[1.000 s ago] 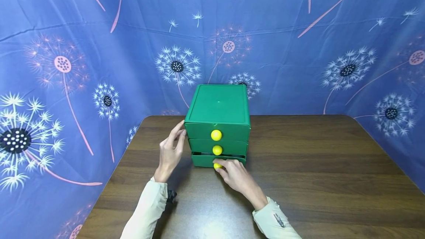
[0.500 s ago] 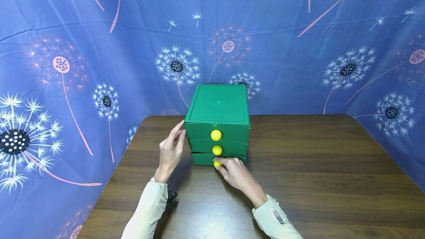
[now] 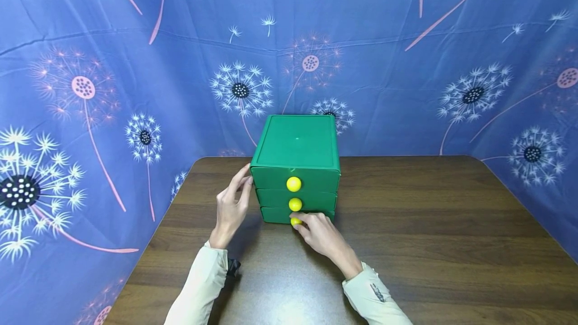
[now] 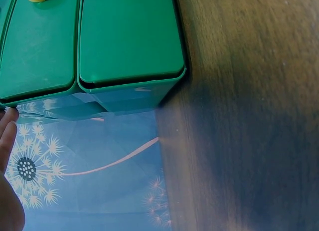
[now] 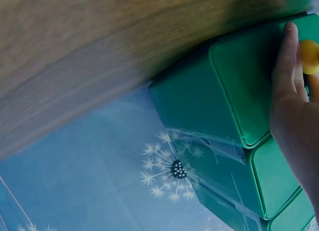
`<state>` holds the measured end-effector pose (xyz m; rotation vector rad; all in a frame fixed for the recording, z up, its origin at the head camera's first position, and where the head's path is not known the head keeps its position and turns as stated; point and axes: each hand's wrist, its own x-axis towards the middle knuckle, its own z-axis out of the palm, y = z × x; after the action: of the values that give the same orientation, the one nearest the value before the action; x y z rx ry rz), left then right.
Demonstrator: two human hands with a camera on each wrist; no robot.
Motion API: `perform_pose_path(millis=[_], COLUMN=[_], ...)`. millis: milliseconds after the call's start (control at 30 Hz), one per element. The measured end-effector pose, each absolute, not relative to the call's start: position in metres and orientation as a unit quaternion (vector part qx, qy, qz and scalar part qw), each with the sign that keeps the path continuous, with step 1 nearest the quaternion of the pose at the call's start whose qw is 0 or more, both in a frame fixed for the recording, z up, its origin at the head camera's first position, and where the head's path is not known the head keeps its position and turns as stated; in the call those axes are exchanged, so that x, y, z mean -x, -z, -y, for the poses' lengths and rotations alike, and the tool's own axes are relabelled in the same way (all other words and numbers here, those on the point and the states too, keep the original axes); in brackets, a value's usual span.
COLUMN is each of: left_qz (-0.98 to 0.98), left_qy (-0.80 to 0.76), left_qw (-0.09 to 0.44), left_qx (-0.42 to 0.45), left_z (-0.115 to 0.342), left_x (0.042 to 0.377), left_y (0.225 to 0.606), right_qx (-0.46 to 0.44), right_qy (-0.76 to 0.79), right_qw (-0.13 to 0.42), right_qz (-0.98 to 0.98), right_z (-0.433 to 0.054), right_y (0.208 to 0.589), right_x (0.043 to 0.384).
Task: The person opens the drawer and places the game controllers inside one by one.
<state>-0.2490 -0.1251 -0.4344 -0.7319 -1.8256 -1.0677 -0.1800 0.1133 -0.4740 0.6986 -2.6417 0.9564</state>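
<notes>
A green box with three stacked drawers stands on the table, a round yellow knob on each drawer front. The top knob and middle knob are uncovered. My right hand pinches the bottom knob between thumb and fingers; in the right wrist view the bottom knob shows beside the fingers. The bottom drawer sits flush in its frame. My left hand touches the upper left side of the box with its fingertips, fingers mostly straight.
The brown wooden table spreads out on both sides of the box. A blue cloth with dandelion prints hangs behind and beside it. A small black object shows by the left sleeve.
The bottom drawer has slid back into the box, closing the gap above its front. My right hand has moved slightly away from me with the knob. The left hand has stayed put.
</notes>
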Motion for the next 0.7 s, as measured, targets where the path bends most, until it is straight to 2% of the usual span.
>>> perform_pose_path(millis=[500,700], left_qz=[0.732,0.733], left_qy=[0.428,0.429], left_qw=[0.439,0.438], left_qx=[0.297,0.295], left_z=[0.1252,0.1252], left_x=[0.2482,0.2476], left_y=[0.4327,0.4344], right_qx=[-0.233,-0.241], right_qy=[-0.334,-0.35], right_qw=[0.13,0.108], right_qz=[0.904,0.899], right_z=[-0.1148,-0.1168], right_y=[0.4744,0.4764], right_x=[0.1789,0.1784])
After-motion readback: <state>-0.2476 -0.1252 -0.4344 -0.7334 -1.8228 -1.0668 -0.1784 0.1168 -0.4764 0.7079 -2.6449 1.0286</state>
